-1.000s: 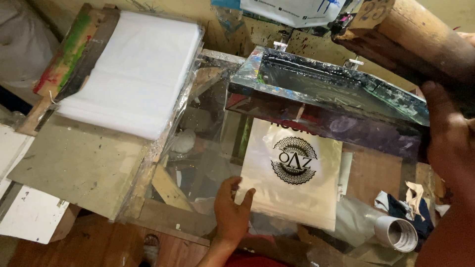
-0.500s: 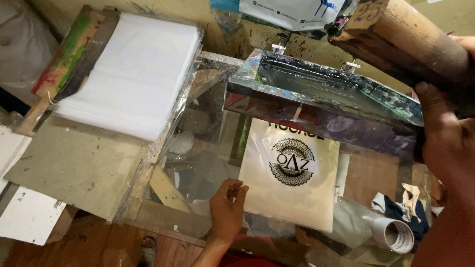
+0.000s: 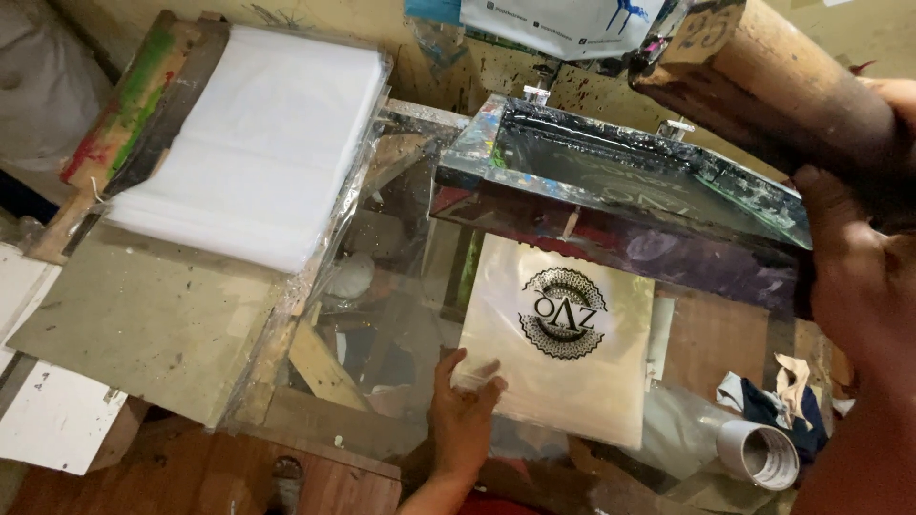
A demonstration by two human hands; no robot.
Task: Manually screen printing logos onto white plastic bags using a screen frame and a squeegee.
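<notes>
Pinching the printed sheet (image 3: 563,348) at lower centre, left hand (image 3: 465,420) fingers clamp its corner; right hand (image 3: 854,277) apparently grips the raised screen frame (image 3: 620,191), keeping it clear.

The sheet (image 3: 563,348) I pinch is cream-white with a round black lace-patterned emblem. The raised screen frame (image 3: 620,205) above it is dark, smeared purple, red and green, its mesh near black. The stack of blank sheets (image 3: 253,143) is plain white. The roll of tape (image 3: 759,455) is white, its core brown.
</notes>
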